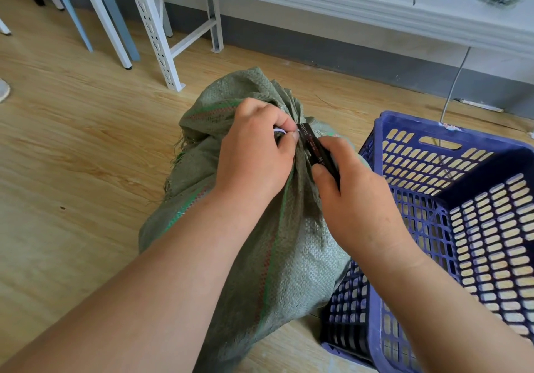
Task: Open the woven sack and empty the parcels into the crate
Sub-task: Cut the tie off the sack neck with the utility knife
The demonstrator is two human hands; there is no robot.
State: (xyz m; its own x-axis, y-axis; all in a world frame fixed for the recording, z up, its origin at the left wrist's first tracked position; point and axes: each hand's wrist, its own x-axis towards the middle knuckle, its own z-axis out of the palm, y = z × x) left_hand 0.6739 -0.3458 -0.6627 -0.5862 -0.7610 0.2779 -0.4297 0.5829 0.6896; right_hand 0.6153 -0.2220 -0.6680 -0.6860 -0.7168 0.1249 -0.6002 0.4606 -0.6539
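Both bare forearms reaching forward and converging, left hand [254,153] knuckles up, fingers curled and pinching, right hand [355,196] just beside it, thumb and fingers curled in a grip

The grey-green woven plastic sack [289,228] looks coarse and matt, with frayed threads at its edge. Just right of the sack, the blue perforated plastic crate [433,187] is smooth with a dull sheen. Beneath the sack, the light wood-grain floor [72,156] appears smooth, faintly glossy.

white letters "gpin" on black tool [318,153], remaining print unreadable
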